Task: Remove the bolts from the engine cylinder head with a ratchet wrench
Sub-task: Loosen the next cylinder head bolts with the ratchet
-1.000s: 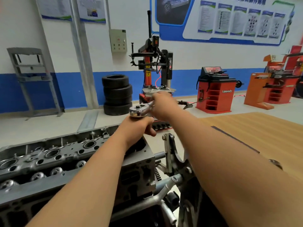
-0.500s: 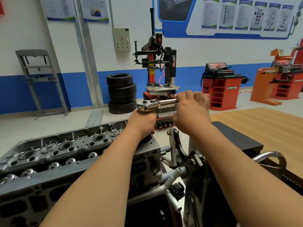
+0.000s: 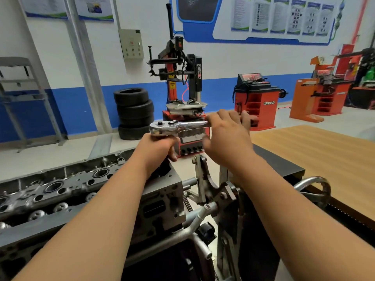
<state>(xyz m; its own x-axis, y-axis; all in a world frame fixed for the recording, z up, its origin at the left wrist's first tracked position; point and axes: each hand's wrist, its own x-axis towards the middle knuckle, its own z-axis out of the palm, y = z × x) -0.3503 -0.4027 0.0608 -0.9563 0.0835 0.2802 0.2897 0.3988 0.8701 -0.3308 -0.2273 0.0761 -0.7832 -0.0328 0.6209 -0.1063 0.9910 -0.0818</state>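
Both hands on ratchet wrench (image 3: 182, 125), over right end of cylinder head (image 3: 60, 185).
Left hand (image 3: 158, 148) is clamped just under the wrench's head, prob. to keep the drive square on a bolt it hides. Right hand (image 3: 225, 134) looks wrapped over the handle (blurred), far out for leverage. The wrench lies level above the cylinder head's right end. The head sits open side up on a stand (image 3: 205, 179); handwheel (image 3: 313, 189) and wooden table (image 3: 316, 155) are to its right, tyre stack (image 3: 134, 112) well beyond it.

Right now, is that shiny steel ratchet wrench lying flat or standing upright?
Roughly flat: the shiny steel ratchet wrench runs level from the left hand to the right hand.
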